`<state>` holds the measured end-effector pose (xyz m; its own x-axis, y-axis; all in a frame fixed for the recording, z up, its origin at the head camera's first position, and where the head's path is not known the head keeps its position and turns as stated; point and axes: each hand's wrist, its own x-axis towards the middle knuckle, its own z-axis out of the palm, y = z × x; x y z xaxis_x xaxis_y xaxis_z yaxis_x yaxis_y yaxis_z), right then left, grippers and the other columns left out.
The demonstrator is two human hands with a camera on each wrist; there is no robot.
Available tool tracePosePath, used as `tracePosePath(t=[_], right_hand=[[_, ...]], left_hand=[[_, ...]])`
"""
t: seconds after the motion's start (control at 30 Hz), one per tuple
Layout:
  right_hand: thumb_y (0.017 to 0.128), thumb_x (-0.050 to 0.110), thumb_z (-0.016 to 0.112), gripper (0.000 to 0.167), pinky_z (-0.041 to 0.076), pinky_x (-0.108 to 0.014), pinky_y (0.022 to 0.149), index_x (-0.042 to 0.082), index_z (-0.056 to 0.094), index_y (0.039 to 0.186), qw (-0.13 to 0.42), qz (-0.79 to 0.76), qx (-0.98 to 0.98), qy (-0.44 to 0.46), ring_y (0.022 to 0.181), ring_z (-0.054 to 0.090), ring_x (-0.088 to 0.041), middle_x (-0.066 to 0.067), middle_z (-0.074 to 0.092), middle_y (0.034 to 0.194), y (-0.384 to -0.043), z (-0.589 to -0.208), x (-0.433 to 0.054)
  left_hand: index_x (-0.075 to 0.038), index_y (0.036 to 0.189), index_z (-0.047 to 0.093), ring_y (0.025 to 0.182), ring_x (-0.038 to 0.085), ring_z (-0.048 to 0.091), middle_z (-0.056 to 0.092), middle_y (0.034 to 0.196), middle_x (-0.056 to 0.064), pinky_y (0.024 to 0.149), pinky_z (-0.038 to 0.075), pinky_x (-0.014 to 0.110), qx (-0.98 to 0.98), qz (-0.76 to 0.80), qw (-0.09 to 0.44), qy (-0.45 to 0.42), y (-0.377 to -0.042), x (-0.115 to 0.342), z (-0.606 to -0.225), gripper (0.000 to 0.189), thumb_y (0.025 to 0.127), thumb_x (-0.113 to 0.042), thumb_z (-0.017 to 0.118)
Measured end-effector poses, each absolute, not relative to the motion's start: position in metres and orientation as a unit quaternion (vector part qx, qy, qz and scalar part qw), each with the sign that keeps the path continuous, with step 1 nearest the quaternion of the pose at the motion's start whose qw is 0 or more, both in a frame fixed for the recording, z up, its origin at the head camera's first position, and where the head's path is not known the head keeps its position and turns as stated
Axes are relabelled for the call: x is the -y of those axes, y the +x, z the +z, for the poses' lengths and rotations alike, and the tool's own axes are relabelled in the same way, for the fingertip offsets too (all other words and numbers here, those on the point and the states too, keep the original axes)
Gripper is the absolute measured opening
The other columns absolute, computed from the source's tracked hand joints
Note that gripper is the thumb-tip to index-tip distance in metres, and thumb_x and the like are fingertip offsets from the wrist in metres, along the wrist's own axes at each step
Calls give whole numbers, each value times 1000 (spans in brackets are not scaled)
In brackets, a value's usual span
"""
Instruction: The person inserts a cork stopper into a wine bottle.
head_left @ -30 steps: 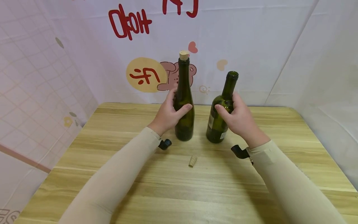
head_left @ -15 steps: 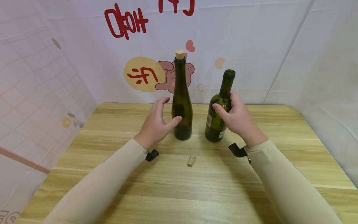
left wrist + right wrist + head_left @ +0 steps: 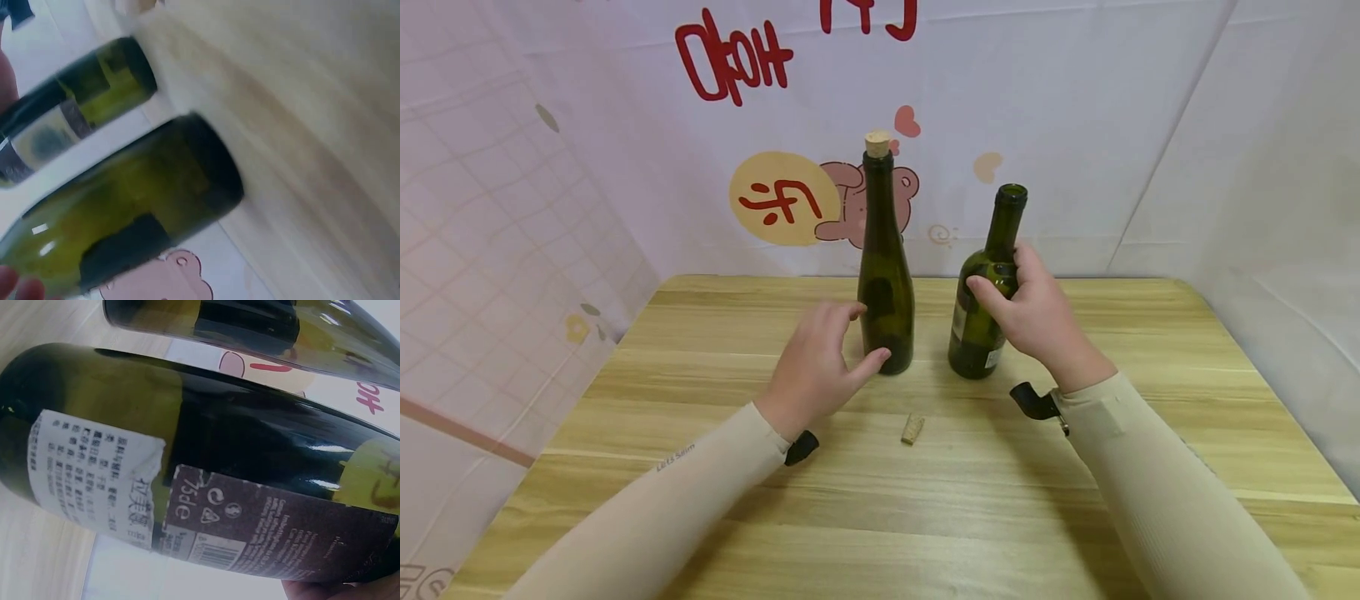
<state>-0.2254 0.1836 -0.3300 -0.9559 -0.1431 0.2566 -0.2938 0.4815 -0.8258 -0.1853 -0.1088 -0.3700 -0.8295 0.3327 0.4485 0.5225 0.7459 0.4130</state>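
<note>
Left hand, head view: I see the left hand (image 3: pixel 814 360) beside the tall bottle (image 3: pixel 886 283), thumb and fingers held apart in a loose curve; I cannot tell whether they touch the glass.
Tall bottle, head view: it stands upright near the far side of the wooden table (image 3: pixel 1000 517), a cork (image 3: pixel 877 144) seated in its mouth and rising above the rim.
Right hand, head view: I have the right hand (image 3: pixel 1043 317) gripping the short bottle (image 3: pixel 977 321) around its shoulder, thumb across the front.
Short bottle, head view: it leans a little to the right, the rim of its mouth in sight, just beside the tall one.
Loose cork, head view: the loose cork (image 3: pixel 913 429) lies on the table nearer to me than both bottles.
Backdrop, head view: a pale cloth (image 3: pixel 1037 100) with a printed bear (image 3: pixel 852 212) behind the tall bottle.
Fingertips, left wrist view: some fingertips (image 3: pixel 28 289) show at the lower left corner, over the tall bottle; contact is unclear.
Labels, right wrist view: the short bottle crosses my feed with a white label (image 3: pixel 94 481) and a dark label (image 3: pixel 287 528); gripping fingers show below.
</note>
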Motion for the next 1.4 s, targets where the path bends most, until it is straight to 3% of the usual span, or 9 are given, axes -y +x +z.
tracePosePath(t=[0.1,0.2,0.33,0.5,0.67,0.87,1.4], right_hand=[[104,38,64,54,54,-56,98,2,43,138,75,498,854,129,113,66,-38,-22,59,126,-226,-330,-183],[104,37,64,53,54,-56,99,1,43,138,73,504,851,128,113,66,-38,-22,59,127,-226,-330,-183],[105,37,64,53,53,-57,99,1,42,138,71,507,850,127,114,66,-38,-22,58,128,-225,-330,-182],[105,37,64,54,54,-58,100,1,42,139,72,508,849,126,115,66,-38,-22,58,128,-225,-330,-182],[105,38,63,55,54,-59,100,2,41,140,71,507,850,123,115,66,-39,-22,58,127,-225,-330,-183],[105,39,63,56,54,-58,99,2,41,140,70,506,850,125,113,66,-38,-22,59,126,-225,-331,-183],[105,40,63,58,55,-59,100,3,40,143,64,513,847,124,115,67,-38,-23,59,128,-225,-331,-183]], left_hand=[[-2,127,66,109,29,66,71,117,12,98,56,45,926,-241,151,-249,-181,103,-372,54,94,-43,78],[-6,123,68,98,24,69,73,108,7,88,58,40,937,-222,92,-254,-176,96,-374,50,95,-46,77],[-12,120,69,82,15,64,69,96,-1,74,55,34,951,-194,-2,-242,-171,88,-379,47,96,-52,73],[-14,112,70,69,10,60,67,82,-7,65,51,31,957,-138,-57,-250,-168,80,-388,48,96,-60,69],[-16,98,69,62,12,57,59,66,-9,57,46,31,957,-106,-63,-262,-165,71,-395,47,95,-63,68],[-21,80,60,57,10,52,55,63,-10,50,40,30,959,-91,-55,-264,-161,65,-400,44,94,-62,69],[-23,79,61,62,10,56,57,67,-11,53,43,31,962,-75,-84,-249,-163,58,-405,44,98,-62,64]])
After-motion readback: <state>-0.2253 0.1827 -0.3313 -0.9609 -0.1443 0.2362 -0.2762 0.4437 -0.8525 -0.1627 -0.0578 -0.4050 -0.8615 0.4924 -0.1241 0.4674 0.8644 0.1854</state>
